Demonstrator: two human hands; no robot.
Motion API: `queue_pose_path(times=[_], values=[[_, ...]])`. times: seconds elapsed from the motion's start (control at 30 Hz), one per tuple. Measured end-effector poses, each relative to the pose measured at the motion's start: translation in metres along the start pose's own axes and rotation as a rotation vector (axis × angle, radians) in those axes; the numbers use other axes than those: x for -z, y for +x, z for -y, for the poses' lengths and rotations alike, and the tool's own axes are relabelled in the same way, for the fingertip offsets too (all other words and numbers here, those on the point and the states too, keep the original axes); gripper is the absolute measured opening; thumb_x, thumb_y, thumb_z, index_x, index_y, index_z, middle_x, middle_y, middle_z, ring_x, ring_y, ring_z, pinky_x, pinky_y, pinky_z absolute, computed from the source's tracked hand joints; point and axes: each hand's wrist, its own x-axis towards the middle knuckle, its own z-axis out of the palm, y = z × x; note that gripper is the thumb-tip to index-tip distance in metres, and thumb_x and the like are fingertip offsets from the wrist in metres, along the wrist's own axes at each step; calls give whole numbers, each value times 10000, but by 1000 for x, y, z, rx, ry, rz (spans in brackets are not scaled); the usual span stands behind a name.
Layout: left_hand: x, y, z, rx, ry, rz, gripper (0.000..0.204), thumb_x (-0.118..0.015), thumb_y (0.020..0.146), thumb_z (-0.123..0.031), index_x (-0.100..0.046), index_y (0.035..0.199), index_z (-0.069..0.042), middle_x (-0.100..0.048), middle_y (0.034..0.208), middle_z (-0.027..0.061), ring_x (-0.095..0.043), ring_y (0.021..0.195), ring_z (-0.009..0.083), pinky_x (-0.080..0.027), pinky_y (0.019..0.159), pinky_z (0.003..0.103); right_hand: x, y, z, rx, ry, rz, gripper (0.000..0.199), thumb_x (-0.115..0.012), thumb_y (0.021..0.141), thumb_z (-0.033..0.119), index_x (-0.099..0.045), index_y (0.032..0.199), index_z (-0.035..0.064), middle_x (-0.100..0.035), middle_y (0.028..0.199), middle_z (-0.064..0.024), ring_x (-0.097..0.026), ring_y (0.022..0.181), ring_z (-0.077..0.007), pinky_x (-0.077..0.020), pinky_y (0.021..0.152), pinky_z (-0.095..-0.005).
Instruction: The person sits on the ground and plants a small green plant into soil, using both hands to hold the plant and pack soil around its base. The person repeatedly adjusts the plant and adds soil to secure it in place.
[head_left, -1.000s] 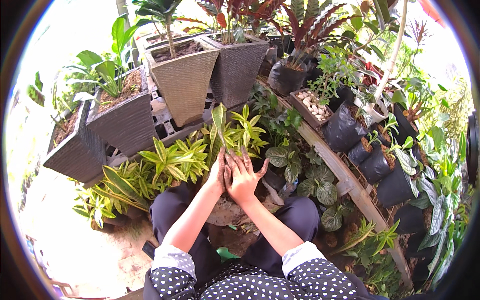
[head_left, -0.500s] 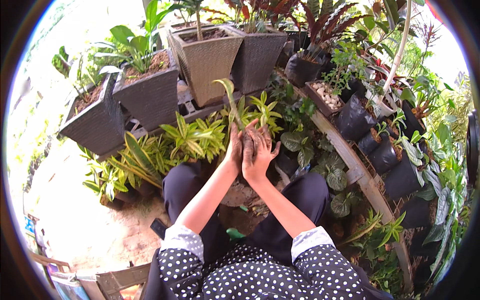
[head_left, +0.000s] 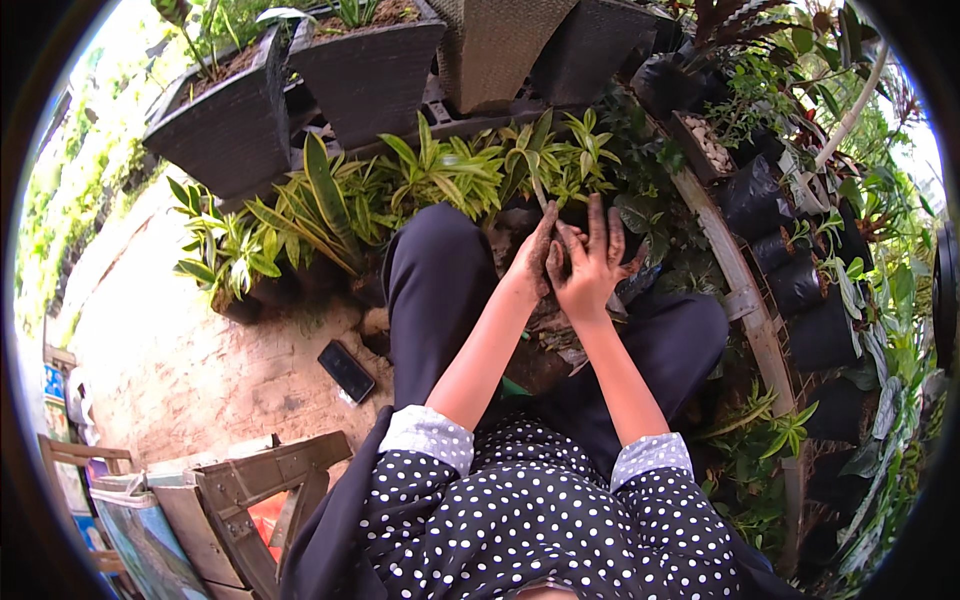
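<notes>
My soil-darkened hands meet above the gap between my knees. A slender young plant (head_left: 538,184) with a long, curved pale-green leaf rises from between them; its lower end is hidden by the hands. My left hand (head_left: 532,258) closes along its base, fingers pointing away from me. Beside it, my right hand (head_left: 592,262) has its dirty fingers stretched out and apart, its thumb side close to the left hand. Just beyond the fingertips grow yellow-green leafy plants (head_left: 440,172).
Large dark square planters (head_left: 365,75) line the far side. Right of me, a curved wooden edging (head_left: 725,250) borders black plant bags (head_left: 795,275). A phone (head_left: 347,371) lies on the ground at left, near a wooden chair-like frame (head_left: 235,500).
The view has tilted downward and shifted left, showing more ground and the phone. My right fingers have spread and the hands sit less tightly together; the plant remains between them.
</notes>
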Motion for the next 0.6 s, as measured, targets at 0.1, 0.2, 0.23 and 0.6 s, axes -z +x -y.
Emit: queue_pose_path(times=[0.1,0.2,0.23,0.6], values=[[-9,-11,-2,-52,28,-19,456,-509,884,-517,-599,854,-70,-606,788,31,-576,659,156,-483,595,290,11,-2,11,-16,14,-15,322,-480,868,313,-637,1137,229,-428,1384,-72,-356,1270,-303,-50,1058,-554],[-6,-14,-2,-9,4,-52,442,-483,904,-500,-575,793,-82,-589,751,27,-571,656,160,-478,591,297,-4,-15,4,47,-72,3,343,-490,852,328,-617,1159,240,-468,1350,-38,-383,1262,-241,-57,1039,-605],[-7,-13,-5,28,36,-141,432,-462,917,-490,-559,764,-98,-569,718,20,-560,647,159,-470,587,288,-7,-18,2,122,-65,-12,351,-459,880,310,-604,1187,219,-481,1336,-28,-409,1237,-233,-115,1047,-585],[-24,3,-6,-60,28,444,788,-323,858,-680,-525,1194,4,-516,1251,133,-467,1181,250,-325,1050,374,-2,-9,2,-246,284,-218,436,-316,979,222,-382,1368,37,-223,1463,-220,-242,1339,-366,-149,1076,-463]])
